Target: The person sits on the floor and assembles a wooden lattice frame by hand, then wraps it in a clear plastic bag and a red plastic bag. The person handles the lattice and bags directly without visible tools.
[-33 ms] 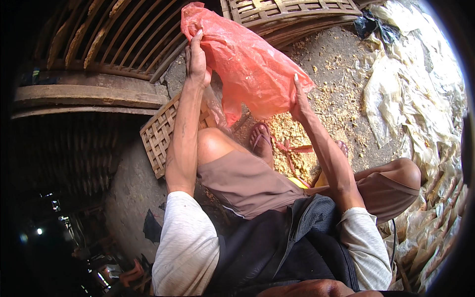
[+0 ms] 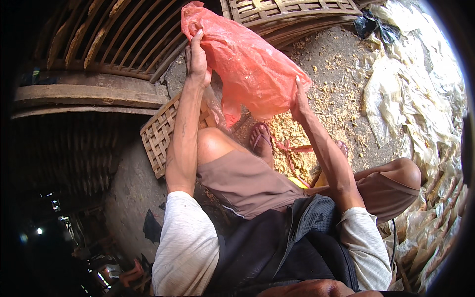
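A red translucent plastic bag (image 2: pixel 252 64) is stretched out between my two hands, above the floor and beyond my knees. My left hand (image 2: pixel 198 62) grips its left side, thumb up and fingers partly behind the plastic. At the bag's lower right end my right hand (image 2: pixel 300 101) pinches the edge, the thumb on top and the other fingers hidden. The bag looks thin and crumpled, and a torn-looking flap hangs from its lower left. Below it, yellowish crumbly bits (image 2: pixel 292 129) cover the floor around my sandalled feet.
A woven bamboo panel (image 2: pixel 157 141) lies by my left forearm, and another slatted one (image 2: pixel 292 11) at the far side. Wooden slats (image 2: pixel 118 37) rise at the far left. Piled whitish plastic sheets (image 2: pixel 396 99) line the right. Red ties (image 2: pixel 292 147) lie near my feet.
My right hand has shifted very slightly to the left, and the bag's right end with it. My left hand stays in place.
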Tool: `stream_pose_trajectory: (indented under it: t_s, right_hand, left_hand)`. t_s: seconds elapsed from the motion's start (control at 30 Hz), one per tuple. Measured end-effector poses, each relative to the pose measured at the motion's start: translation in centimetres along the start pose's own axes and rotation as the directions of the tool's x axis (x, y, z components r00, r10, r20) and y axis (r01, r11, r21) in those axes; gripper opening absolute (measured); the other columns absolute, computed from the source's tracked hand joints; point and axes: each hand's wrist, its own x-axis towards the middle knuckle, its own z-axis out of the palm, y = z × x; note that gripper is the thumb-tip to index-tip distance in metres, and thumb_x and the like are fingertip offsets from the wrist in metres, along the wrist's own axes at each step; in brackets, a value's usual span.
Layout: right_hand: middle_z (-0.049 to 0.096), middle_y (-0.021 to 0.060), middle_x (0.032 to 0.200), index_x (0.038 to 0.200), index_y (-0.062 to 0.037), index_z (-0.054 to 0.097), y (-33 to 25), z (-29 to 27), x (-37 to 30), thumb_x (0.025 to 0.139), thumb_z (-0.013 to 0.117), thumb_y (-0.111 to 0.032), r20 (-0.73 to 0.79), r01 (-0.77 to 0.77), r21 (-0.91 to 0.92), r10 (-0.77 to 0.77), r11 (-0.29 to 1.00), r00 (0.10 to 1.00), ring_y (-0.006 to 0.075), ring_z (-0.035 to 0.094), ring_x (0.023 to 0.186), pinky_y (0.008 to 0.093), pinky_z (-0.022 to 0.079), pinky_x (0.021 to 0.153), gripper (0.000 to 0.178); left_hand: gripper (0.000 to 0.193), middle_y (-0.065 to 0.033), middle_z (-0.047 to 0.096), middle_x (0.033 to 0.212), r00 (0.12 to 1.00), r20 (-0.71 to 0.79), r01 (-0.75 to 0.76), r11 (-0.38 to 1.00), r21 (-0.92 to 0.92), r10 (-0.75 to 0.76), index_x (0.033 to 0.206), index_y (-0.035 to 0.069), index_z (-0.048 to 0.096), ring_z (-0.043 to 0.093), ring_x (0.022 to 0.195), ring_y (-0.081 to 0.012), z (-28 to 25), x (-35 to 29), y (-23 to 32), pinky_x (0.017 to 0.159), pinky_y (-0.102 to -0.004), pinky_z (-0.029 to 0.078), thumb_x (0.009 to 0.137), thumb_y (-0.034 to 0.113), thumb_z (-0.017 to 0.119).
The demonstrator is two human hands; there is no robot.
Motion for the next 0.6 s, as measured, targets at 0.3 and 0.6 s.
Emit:
stream_pose_trajectory:
  t_s: [0.3,0.6]
  right_hand:
    - [0.025,0.0234,0.169,0.165,-0.0073,0.024,-0.5,6.8,-3.4,0.106,0.039,-0.063,0.587,0.581,-0.794,-0.468,-0.176,0.660,0.0390,0.021,0.158,0.0530,0.015,0.129,0.083]
    - [0.071,0.0344,0.106,0.102,0.0019,0.075,1.4,-1.2,-3.0,0.104,0.046,-0.057,-0.123,-0.053,-0.945,0.198,-0.323,0.972,0.0482,0.068,0.112,0.0598,0.050,0.100,0.066]
  left_hand:
    - [0.044,-0.0068,0.070,0.122,0.998,0.050,-0.042,0.997,0.071,0.039,0.130,0.005,0.061,0.069,0.109,-0.0189,0.2,0.3,-0.1,0.097,-0.0385,0.057,0.105,0.041,0.055]
    - [0.045,-0.0108,0.068,0.127,0.993,-0.010,-0.113,0.984,0.137,0.115,0.135,0.002,0.059,0.069,0.114,-0.0226,-1.0,0.7,0.7,0.098,-0.0398,0.058,0.106,0.034,0.050]
